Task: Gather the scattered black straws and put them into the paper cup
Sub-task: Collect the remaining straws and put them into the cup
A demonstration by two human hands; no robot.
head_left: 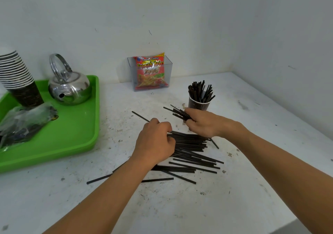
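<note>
Both my forearms reached forward over the white, scuffed worktop (180,206) and met just in front of the paper cup (199,104). My right hand (201,122) sat just on the near side of the cup, knuckles up, its fingers curled round a small bundle of straws (180,113). The ends of the bundle fanned out to the left of the cup's base. My left hand (155,141) lay nearer to me and left of the cup, back upward, wrist bent down. Its fingers and thumb were curled over the left ends of the loose straws (191,149), gripping the top layer of the heap. Those straws were thin, matte black and straight. They lay in a rough heap between the cup and me, mostly running side by side, while a few at the near edge were splayed at angles. One straw (140,116) poked out past my left knuckles, left of the cup. The cup itself was dark with a pale rim and stood upright. It held a sheaf of standing straws (200,91) that leaned outward above the rim. Behind the cup and to its left, against the wall, stood a clear box (167,75) with a red snack packet (150,71) inside. Far to the left of the cup lay a green tray (75,134), carrying a steel kettle (69,87), a stack of cups (16,75) and a crumpled plastic bag (25,122).
</note>
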